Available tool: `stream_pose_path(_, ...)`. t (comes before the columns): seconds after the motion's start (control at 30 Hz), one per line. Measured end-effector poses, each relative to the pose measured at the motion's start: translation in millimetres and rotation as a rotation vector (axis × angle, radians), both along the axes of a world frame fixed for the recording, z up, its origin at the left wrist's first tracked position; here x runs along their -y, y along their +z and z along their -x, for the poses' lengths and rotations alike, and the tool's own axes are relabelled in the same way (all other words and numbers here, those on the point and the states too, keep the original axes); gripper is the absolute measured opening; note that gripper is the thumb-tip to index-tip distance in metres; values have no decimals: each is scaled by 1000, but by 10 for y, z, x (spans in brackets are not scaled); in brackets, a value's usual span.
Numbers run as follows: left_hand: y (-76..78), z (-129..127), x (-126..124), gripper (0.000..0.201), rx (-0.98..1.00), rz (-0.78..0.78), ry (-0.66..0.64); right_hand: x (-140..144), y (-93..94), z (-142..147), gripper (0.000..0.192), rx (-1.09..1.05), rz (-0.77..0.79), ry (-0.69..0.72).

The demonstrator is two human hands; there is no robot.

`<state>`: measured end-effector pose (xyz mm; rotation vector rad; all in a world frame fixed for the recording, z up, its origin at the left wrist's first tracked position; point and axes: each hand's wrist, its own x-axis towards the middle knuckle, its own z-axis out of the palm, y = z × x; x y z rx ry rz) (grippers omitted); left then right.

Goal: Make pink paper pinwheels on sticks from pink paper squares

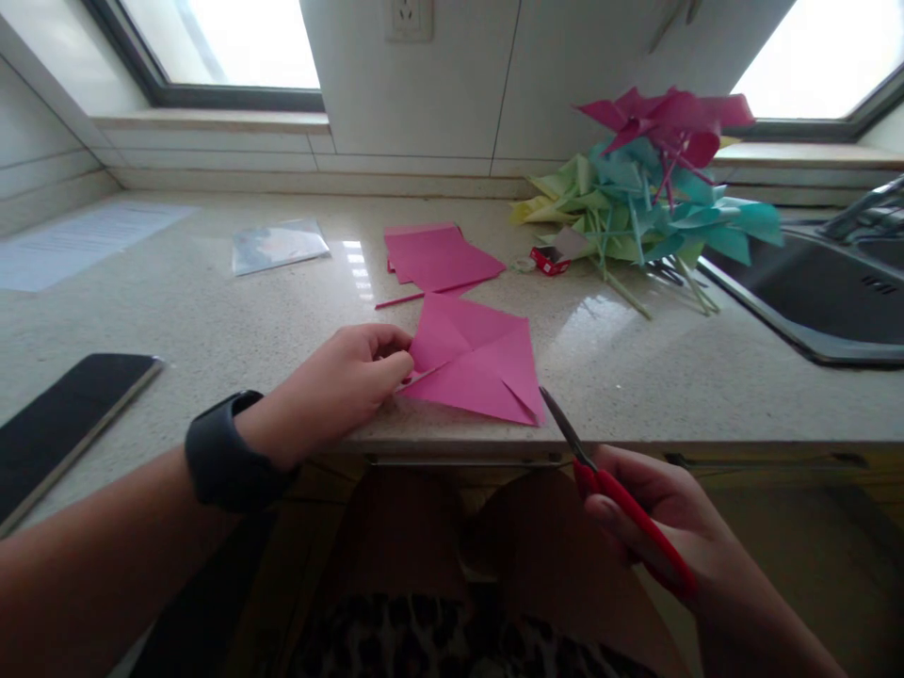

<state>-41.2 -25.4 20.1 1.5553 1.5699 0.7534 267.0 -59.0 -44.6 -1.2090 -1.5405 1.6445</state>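
The left hand (346,381) pinches the left corner of a pink paper square (475,363) between thumb and fingertips, pressing it down on the speckled countertop (212,311) close to the front edge. The right hand (656,513) is closed around the red handles of a pair of scissors (614,499); the dark blades point up and left, and their tip meets the square's lower right corner, where a short cut shows. The blades look nearly closed, though how far they part cannot be told. The square lies flat with diagonal creases crossing at its middle. A black smartwatch (226,452) sits on the left wrist.

Behind the square lies a stack of pink paper sheets (438,256), with a thin pink strip (416,298) between the two. To the right, near the sink (826,301), is a heap of paper pinwheels (650,188) in pink, teal and pale green on straw-like sticks, and a small red box (549,260) just beside it. A clear plastic sleeve (279,245) lies further left, a white printed sheet (85,240) at the far left, and a dark phone (63,424) near the left forearm
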Motion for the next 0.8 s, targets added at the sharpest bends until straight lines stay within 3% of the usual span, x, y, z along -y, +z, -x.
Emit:
stream_pose_path(0.23, -27, 117, -87, 40, -374, -182, 67, 36, 35, -41, 44, 54, 30, -37)
stream_pose_path(0.33, -36, 46, 5, 42, -589, -393, 86, 29, 22, -62, 44, 70, 18, -43)
stream_pose_path(0.4, -43, -56, 116, 40, -707, -505, 42, 21, 18, -66, 44, 65, 27, -34)
stream_pose_path(0.53, -103, -329, 371, 47, -804, -533, -241, -1, 10, -58, 43, 23, 75, -12)
stream_pose_path(0.6, -161, -443, 453, 47, -879, -598, -313, -16, -10, -61, 42, 7, 75, -3)
stream_pose_path(0.8, -331, -504, 482, 29, -968, -678, -379, -35, -111, -98, 39, -9, 65, 75)
